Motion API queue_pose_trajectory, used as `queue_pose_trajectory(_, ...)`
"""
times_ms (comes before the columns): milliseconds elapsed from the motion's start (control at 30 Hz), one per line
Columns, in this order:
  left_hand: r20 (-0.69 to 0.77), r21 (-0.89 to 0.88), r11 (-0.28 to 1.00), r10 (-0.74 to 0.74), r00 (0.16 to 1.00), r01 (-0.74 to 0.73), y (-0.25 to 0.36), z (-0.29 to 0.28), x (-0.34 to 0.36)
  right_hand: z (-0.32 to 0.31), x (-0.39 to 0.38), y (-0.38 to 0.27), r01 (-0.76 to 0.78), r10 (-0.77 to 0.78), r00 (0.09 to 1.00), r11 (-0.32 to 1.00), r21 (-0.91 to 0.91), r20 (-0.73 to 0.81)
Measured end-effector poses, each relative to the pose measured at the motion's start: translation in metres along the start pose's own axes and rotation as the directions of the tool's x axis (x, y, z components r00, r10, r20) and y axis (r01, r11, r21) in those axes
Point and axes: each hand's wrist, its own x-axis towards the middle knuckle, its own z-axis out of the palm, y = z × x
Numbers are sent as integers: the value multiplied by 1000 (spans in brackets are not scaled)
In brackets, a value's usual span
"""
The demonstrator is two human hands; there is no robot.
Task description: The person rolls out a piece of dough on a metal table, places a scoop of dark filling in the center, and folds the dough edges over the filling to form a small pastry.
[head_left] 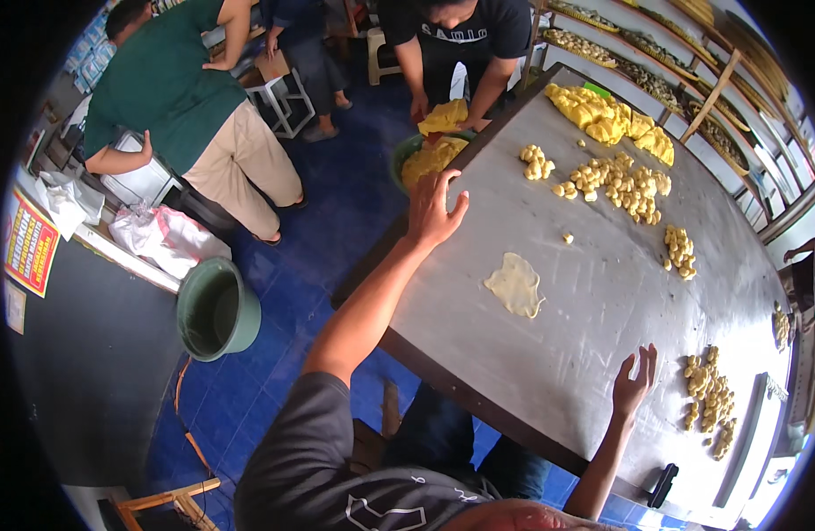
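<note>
A thin, flattened piece of pale dough (515, 285) lies on the large grey metal-topped table (452, 350) before me. My left hand (436, 211) reaches to the table's left edge, beyond the dough, with its fingers apart and nothing in them. On the other side, my right hand (633, 385) is open too, its fingers stretched out over the tabletop, apart from the dough. One small dough ball (568, 238) sits just past the flat piece. Farther off are a heap of small dough balls (615, 181) and a large yellow dough mass (607, 115).
More dough balls (710, 398) lie to the right, near a small black object (662, 486) at the near edge. Across the table's far left corner, a person bends over a green tub (404, 164) holding yellow dough. A green bucket (218, 310) stands on the blue floor.
</note>
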Motion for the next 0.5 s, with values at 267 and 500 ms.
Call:
queue_pose_trajectory(267,52,-46,999,-12,999,14,-2,3,-2,6,37,-14,8,-6,999,999,33,-42)
queue_pose_trajectory(500,50,-2,1000,9,999,-9,-4,5,-2,17,15,9,9,-9,1000,1000,17,8)
